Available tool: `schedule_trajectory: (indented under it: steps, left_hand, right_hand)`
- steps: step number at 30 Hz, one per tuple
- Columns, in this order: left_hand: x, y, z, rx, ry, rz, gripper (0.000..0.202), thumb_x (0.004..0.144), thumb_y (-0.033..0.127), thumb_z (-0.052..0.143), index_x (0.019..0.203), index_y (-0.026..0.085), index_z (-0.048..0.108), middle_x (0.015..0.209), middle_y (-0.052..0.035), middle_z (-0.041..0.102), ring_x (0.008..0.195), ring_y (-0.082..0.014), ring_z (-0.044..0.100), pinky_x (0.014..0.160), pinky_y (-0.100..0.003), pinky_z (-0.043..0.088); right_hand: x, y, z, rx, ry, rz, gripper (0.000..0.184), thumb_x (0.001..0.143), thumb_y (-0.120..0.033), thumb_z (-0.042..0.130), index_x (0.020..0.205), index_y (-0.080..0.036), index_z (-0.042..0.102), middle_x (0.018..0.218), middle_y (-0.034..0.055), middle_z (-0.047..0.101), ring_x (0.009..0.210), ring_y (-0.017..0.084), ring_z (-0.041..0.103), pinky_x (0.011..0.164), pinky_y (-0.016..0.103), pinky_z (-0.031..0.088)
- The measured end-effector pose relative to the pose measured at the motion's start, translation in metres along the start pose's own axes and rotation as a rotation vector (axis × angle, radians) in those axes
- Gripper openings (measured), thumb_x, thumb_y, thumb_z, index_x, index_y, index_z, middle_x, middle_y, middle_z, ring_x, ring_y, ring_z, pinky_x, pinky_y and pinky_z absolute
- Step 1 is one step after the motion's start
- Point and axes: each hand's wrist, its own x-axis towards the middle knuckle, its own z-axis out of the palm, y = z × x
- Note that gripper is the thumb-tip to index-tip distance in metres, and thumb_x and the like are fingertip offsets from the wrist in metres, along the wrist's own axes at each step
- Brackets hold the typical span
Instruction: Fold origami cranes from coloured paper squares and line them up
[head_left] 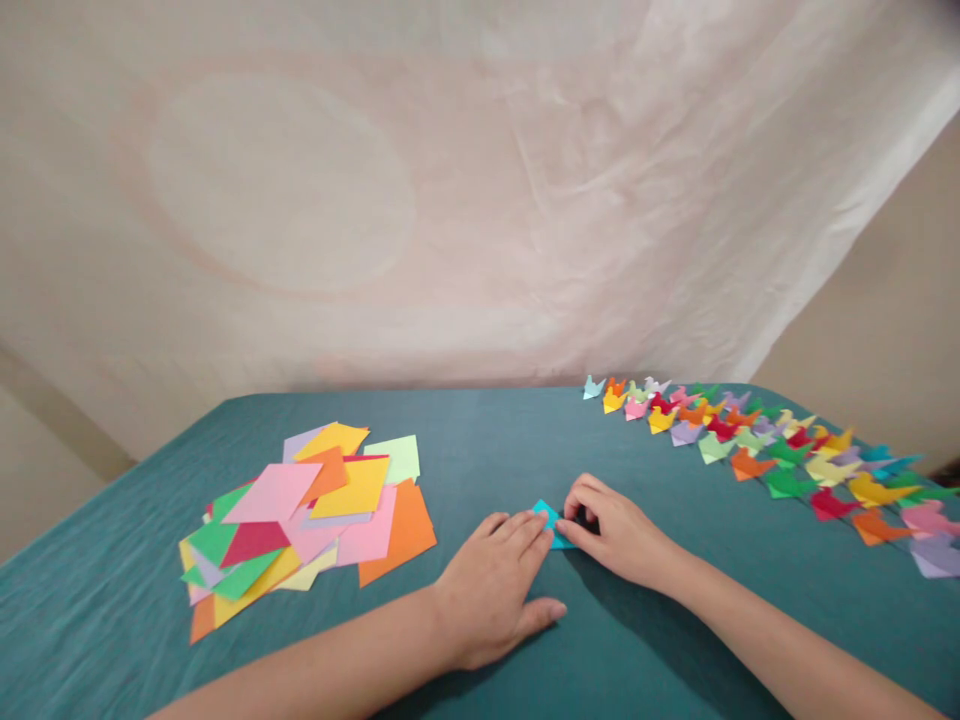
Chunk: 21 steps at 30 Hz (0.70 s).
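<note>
A small piece of blue origami paper, folded to a pointed shape, lies on the table in front of me. My left hand rests over its left side, fingers stretched flat and fingertips pressing on the paper, thumb apart. At the right edge of the paper is my right hand, its thumb and index finger closed in a pinch on that edge. Part of the paper is hidden under the left fingers.
A loose pile of coloured square papers spreads over the left of the teal-covered table. Rows of several folded paper birds stand along the right side. A pale cloth hangs behind the table's far edge.
</note>
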Motion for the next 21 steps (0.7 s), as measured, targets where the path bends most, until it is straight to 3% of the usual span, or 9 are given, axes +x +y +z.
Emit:
schedule_trajectory:
  steps: [5,9,14,21]
  left_hand:
    - [0.001,-0.001,0.0,0.042,0.02,0.014,0.062,0.091,0.057,0.021,0.137,0.017,0.031,0.144,-0.0099,0.031,0.131,-0.0236,0.029,0.106,-0.039,0.022]
    - [0.001,0.0,0.003,0.058,0.027,0.022,0.064,0.09,0.057,0.022,0.136,0.015,0.032,0.144,-0.0108,0.031,0.131,-0.024,0.029,0.106,-0.039,0.021]
    - [0.002,0.001,0.004,0.068,0.032,0.024,0.066,0.089,0.059,0.022,0.136,0.013,0.033,0.143,-0.0118,0.032,0.131,-0.0248,0.029,0.106,-0.04,0.02]
    - [0.002,0.002,0.003,0.059,0.034,0.029,0.067,0.089,0.059,0.021,0.136,0.012,0.033,0.143,-0.0121,0.032,0.132,-0.0246,0.028,0.106,-0.039,0.02]
  right_hand:
    - [-0.01,-0.015,-0.005,-0.13,0.073,-0.148,0.017,0.086,-0.013,0.046,0.089,-0.019,0.061,0.092,0.005,0.06,0.089,0.018,0.053,0.08,0.034,0.042]
    - [-0.028,-0.027,0.004,-0.304,0.095,-0.27,0.028,0.084,-0.009,0.046,0.104,-0.02,0.062,0.102,0.0066,0.063,0.101,0.021,0.05,0.089,0.038,0.037]
    - [-0.041,-0.026,0.015,-0.421,0.134,-0.304,0.031,0.083,-0.01,0.048,0.111,-0.018,0.059,0.108,0.0075,0.063,0.105,0.022,0.049,0.095,0.04,0.034]
    - [-0.042,-0.024,0.015,-0.444,0.128,-0.317,0.03,0.085,-0.012,0.048,0.112,-0.02,0.059,0.111,0.0072,0.062,0.108,0.022,0.049,0.097,0.041,0.032]
